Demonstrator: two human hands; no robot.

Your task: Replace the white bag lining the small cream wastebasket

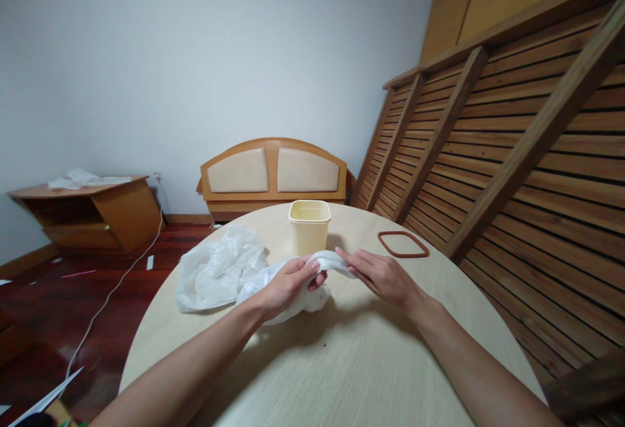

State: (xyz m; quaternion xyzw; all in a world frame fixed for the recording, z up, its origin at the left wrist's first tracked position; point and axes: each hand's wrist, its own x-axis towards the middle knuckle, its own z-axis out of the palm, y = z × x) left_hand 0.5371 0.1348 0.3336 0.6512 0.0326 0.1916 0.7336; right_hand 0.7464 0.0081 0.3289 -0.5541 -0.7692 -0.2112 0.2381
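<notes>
1. Left hand [288, 282] is gripping a white plastic bag [293, 284] that's lying mid-tabletop [342, 362].
2. Right hand [381, 275] is pinching the bag's twisted end, fingers closed.
3. A cream bin [309, 226] is sitting just behind, a brown ring [403, 244] off right.

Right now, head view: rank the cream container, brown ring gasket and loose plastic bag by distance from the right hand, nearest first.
1. cream container: just behind and left of the right hand, mid-table.
2. brown ring gasket: behind and right of that hand, near the table edge. Close to the container's distance, so this call is narrow.
3. loose plastic bag: far left, past the left hand.
</notes>
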